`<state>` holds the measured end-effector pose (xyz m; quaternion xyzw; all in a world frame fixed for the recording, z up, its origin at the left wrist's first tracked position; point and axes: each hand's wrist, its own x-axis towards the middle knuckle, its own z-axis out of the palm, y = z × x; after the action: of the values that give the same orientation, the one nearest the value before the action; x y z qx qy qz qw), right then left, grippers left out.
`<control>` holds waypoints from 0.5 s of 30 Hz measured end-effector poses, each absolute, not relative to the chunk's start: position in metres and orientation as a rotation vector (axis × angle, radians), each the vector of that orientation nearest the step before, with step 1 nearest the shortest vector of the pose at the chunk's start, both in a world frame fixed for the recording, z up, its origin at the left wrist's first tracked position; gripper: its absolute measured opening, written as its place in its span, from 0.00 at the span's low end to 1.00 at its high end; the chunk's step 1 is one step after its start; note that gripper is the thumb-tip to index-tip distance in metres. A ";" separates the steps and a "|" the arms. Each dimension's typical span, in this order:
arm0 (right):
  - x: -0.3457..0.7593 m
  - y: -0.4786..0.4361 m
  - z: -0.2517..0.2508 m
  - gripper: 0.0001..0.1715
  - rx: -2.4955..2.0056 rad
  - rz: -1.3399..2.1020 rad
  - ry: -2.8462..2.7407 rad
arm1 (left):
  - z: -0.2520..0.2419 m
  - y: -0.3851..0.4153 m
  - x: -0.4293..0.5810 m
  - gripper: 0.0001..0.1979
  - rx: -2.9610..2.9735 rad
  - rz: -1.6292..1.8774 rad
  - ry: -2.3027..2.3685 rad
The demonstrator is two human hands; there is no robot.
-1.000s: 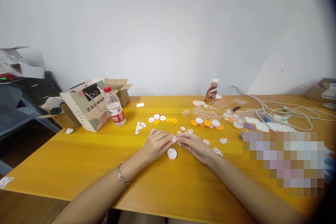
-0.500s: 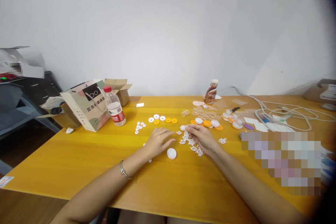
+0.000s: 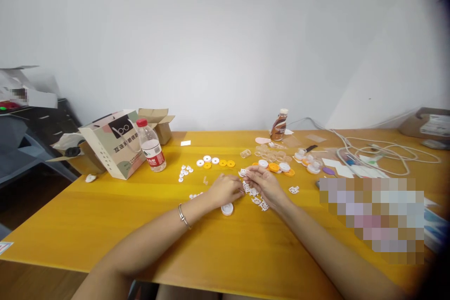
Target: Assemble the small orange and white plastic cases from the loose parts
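Observation:
Both my hands meet over a scatter of small white plastic pieces (image 3: pixel 256 196) on the yellow table (image 3: pixel 105 215). My left hand (image 3: pixel 226 189) has its fingers curled and pinched toward my right hand (image 3: pixel 262 183), which pinches a small white piece at its fingertips. A white round cap (image 3: pixel 227 209) lies on the table just below my left hand. Behind them lies a row of white and orange discs (image 3: pixel 215 162), with more orange and white caps (image 3: pixel 276 167) to the right. A silver bracelet (image 3: pixel 183 215) is on my left wrist.
At the back left stand a paper bag (image 3: pixel 112 147), a water bottle (image 3: pixel 150 152) and an open cardboard box (image 3: pixel 160 122). A brown drink bottle (image 3: pixel 278 126) stands at the back. White cables (image 3: pixel 379 150) lie at the right. Clear small cups (image 3: pixel 272 153) sit beyond the caps.
My hands came apart, the right one reaching into the white pieces. Now both are together again, a little farther back, above the cap. The camera tilted slightly.

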<state>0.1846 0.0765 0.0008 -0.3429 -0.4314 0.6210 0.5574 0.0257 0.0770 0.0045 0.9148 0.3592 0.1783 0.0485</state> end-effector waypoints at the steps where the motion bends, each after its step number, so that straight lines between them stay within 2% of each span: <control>1: 0.184 0.077 0.000 0.13 -0.810 1.475 -1.032 | 0.006 0.075 0.021 0.07 2.748 0.640 1.106; 5: 0.178 0.075 -0.005 0.13 -0.847 1.450 -1.126 | 0.010 0.066 -0.005 0.09 2.411 0.898 1.151; 10: 0.173 0.074 -0.010 0.12 -0.967 1.289 -1.277 | 0.001 0.059 -0.029 0.09 2.070 1.003 1.150; 15: 0.172 0.073 -0.011 0.15 -1.007 1.202 -1.378 | -0.004 0.065 -0.029 0.15 1.906 0.958 1.045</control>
<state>0.1716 0.0729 -0.0109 -0.4170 -0.5706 0.4977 0.5028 -0.0289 0.0647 -0.0043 0.7441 0.4082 0.3740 0.3739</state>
